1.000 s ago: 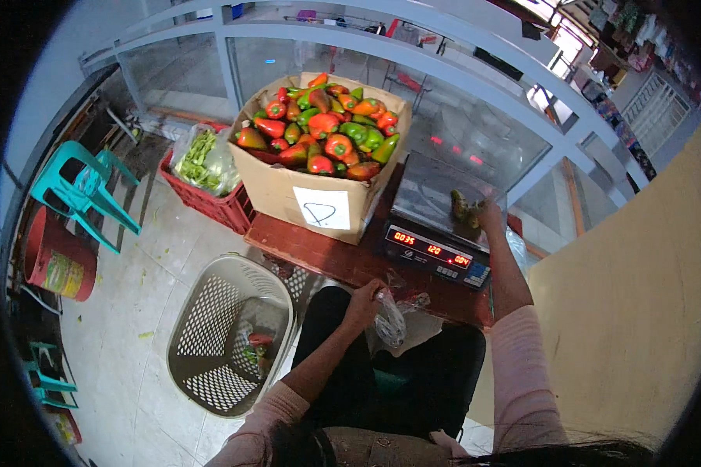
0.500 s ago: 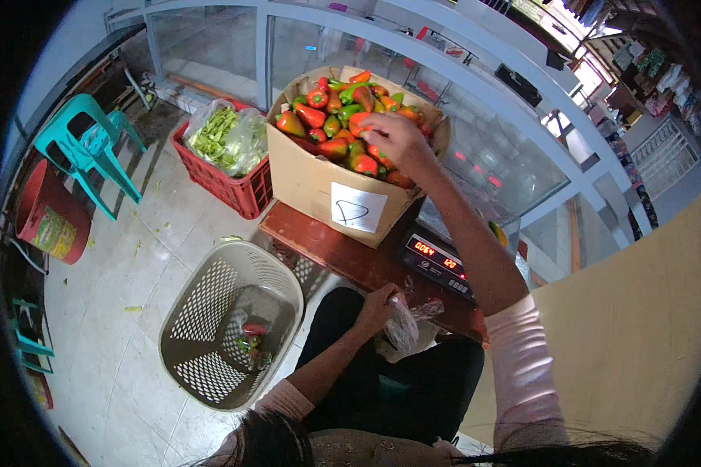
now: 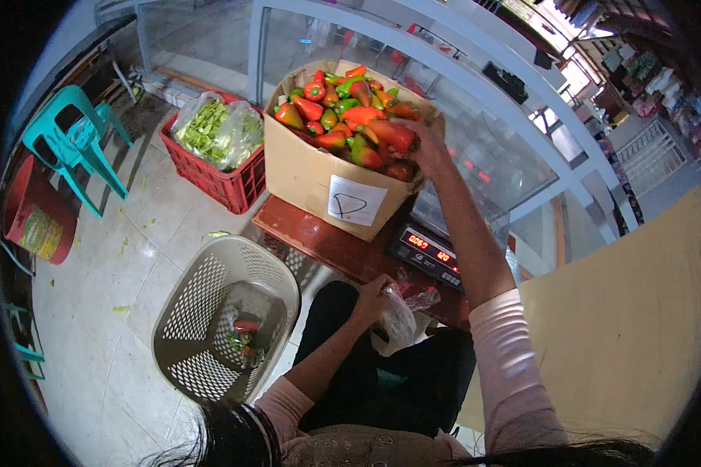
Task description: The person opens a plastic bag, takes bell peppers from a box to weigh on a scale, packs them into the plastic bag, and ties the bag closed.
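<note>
My right hand (image 3: 430,149) is over the right side of an open cardboard box (image 3: 292,177), its fingers closed on a large red bell pepper (image 3: 392,135). The box is heaped with red, green and mixed-colour peppers (image 3: 329,119), and a marked white paper sheet (image 3: 356,200) is fixed to its front. Down over my lap, my left hand (image 3: 372,302) grips the edge of a clear plastic bag (image 3: 398,323); the bag's inside cannot be made out. Between the hands sits a digital scale (image 3: 427,254) with lit red digits, its platform partly hidden by my right forearm.
A red-brown bench (image 3: 311,240) carries box and scale. To the left stand a beige laundry basket (image 3: 288,311) holding a few peppers, a red crate (image 3: 235,187) with bagged greens, teal chairs (image 3: 72,140) and a red bucket (image 3: 43,210). Glass framing rises behind; a tan panel (image 3: 619,319) fills the right.
My right hand has shifted right toward the box's edge, with a large red pepper now lifted off the heap. My left hand keeps its hold on the bag. The view has shifted slightly.
</note>
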The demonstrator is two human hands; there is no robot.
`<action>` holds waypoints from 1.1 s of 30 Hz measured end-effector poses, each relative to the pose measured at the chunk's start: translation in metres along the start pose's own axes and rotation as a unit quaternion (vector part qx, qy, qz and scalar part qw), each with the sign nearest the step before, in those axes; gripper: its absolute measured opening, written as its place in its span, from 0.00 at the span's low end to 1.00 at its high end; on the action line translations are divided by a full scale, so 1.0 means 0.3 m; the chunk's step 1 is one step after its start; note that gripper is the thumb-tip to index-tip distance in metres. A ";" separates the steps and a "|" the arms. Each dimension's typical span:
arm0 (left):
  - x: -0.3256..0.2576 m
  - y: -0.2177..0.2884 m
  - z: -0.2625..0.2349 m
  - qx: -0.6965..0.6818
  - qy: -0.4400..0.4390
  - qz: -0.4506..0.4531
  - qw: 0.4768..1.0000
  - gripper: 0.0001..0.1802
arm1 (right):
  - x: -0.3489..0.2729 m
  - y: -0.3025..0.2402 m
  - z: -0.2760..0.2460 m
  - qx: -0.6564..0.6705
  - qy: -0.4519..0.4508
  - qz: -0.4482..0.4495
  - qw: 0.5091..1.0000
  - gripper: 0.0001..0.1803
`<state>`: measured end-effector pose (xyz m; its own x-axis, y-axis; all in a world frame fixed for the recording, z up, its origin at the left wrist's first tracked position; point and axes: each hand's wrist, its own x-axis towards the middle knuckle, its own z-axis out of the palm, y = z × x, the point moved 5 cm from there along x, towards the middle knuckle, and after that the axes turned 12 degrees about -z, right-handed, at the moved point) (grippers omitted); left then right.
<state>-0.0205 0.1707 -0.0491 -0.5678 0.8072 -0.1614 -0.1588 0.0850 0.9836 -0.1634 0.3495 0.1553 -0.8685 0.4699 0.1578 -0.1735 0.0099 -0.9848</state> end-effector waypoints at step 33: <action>-0.022 0.071 0.007 0.088 -0.020 -0.037 0.995 0.05 | -0.346 0.262 -0.838 -0.628 0.202 -0.035 0.751 0.22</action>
<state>-0.0184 0.1686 -0.0270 -0.5257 0.8176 -0.2347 -0.0541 0.2432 0.9685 0.0299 0.5232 0.0433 -0.6223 0.6562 0.4268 0.5823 0.7525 -0.3077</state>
